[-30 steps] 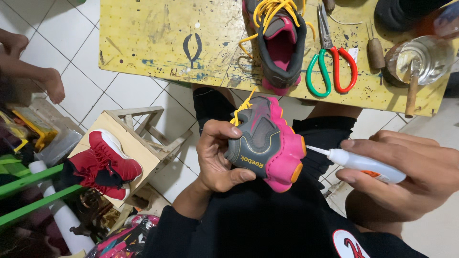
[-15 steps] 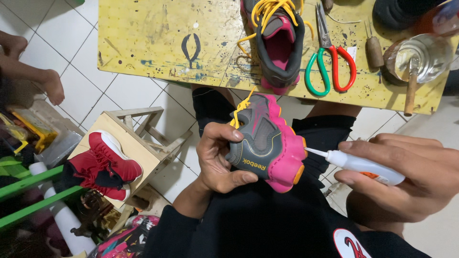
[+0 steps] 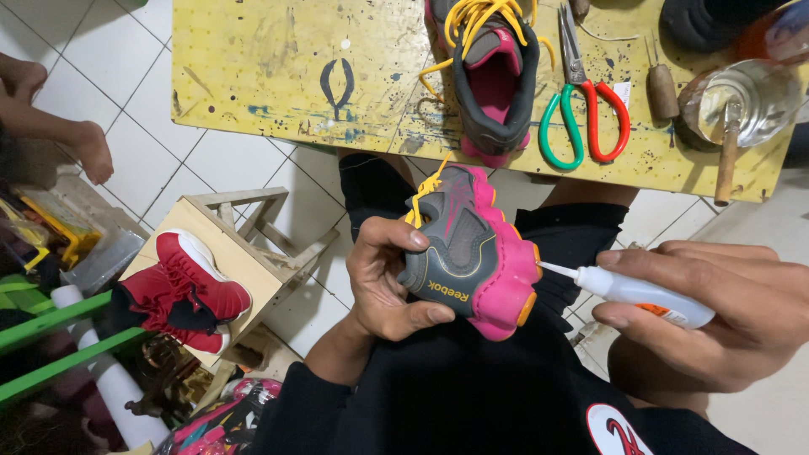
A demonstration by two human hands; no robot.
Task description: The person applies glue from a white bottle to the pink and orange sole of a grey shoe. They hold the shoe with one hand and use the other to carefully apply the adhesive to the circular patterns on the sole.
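White floor tiles (image 3: 135,50) spread under a yellow, paint-scuffed counter (image 3: 278,76), and the person sits close against its near edge, black clothing filling the bottom of the view.

Nearest, over the lap, the left hand (image 3: 383,282) is closed around a small grey and pink shoe (image 3: 472,253), thumb across its side and fingers wrapped beneath, turning the pink sole outward to the right. Yellow laces poke out at the shoe's top. Just to the right, the right hand (image 3: 725,312) grips a small white glue bottle (image 3: 645,295) between thumb and fingers; its thin nozzle points left and its tip touches, or very nearly touches, the pink sole edge.

To the left, a low wooden stool (image 3: 253,244) carries a red sneaker (image 3: 181,291), with green rails (image 3: 59,337) and a clutter of other footwear beside it.

Farther off, on the counter, the matching grey and pink shoe (image 3: 497,76) lies with its opening up and yellow laces loose. Right of it lie scissors (image 3: 581,109) with one green and one red handle, then a wooden-handled awl (image 3: 661,84). A round glass jar (image 3: 742,105) stands near the right edge with a wooden-handled brush resting in it; what it holds is unclear.

At the far left, another person's hand (image 3: 88,147) hangs over the floor.
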